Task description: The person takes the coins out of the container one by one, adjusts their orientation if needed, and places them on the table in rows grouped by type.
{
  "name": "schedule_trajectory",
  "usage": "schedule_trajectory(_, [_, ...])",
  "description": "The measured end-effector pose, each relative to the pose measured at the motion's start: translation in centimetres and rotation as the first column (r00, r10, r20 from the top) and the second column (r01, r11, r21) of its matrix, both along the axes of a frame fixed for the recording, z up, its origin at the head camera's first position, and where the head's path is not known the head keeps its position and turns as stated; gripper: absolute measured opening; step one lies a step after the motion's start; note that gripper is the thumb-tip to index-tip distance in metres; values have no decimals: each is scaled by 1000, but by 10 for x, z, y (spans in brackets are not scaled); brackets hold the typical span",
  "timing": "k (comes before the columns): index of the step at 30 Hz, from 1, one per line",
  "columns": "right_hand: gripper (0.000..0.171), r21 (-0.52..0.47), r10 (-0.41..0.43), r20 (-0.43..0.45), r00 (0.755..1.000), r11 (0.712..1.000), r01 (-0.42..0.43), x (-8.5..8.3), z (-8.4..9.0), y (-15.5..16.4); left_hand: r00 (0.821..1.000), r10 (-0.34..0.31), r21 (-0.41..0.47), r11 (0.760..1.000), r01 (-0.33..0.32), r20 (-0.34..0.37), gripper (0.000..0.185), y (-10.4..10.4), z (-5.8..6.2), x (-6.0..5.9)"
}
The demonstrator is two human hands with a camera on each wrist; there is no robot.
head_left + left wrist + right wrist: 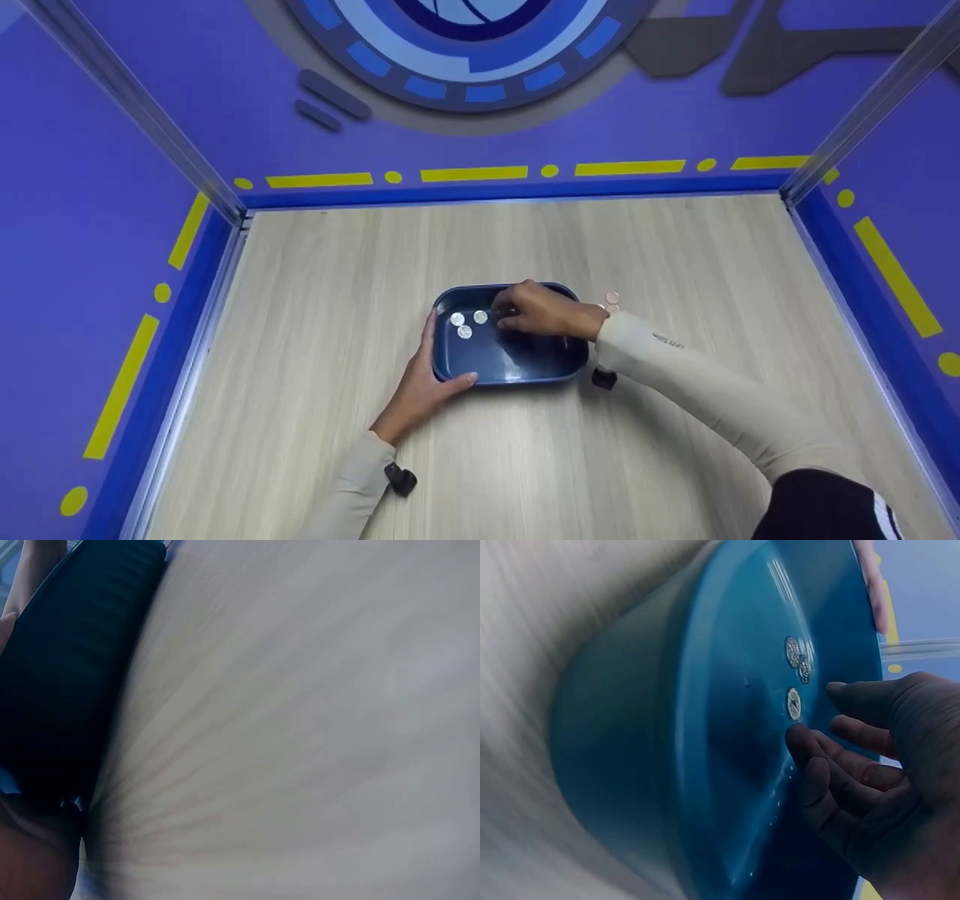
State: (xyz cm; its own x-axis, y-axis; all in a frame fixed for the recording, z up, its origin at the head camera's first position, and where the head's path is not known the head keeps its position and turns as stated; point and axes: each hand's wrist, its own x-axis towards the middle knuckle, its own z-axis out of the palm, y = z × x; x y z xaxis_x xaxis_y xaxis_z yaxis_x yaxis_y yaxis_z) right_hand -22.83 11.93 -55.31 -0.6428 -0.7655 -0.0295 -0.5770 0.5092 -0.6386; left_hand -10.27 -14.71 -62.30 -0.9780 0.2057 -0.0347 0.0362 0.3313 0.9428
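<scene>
Blue tray point(525, 367) lying crosswise; left hand point(420, 386) grips corner, right hand point(544, 309) relaxed (over coins point(466, 324)).

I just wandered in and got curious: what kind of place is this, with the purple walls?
Probably a staged recording booth, not a home: a wood-look tabletop boxed in by purple printed walls with yellow dashes. A person's hands work at a blue tray holding coins.

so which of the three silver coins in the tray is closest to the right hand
The rightmost silver coin, just beside the right hand fingers; the other two coins lie further left in the blue tray.
</scene>
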Motion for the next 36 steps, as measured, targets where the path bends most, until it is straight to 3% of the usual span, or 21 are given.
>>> schedule_trajectory(19, [19, 84, 80, 1, 997, 993, -80, -4, -9, -30, 1000, -4, 14, 1000, 4, -13, 131, 1, -4, -1])
schedule_trajectory(29, [23, 77, 122, 2, 992, 990, -122, -7, -11, -41, 1000, -14, 22, 1000, 14, -23, 130, 0, -2, -2])
schedule_trajectory(36, [13, 120, 142, 12, 990, 983, -142, -12, -11, -48, 999, -15, 14, 1000, 15, -28, 129, 0, -4, -2])
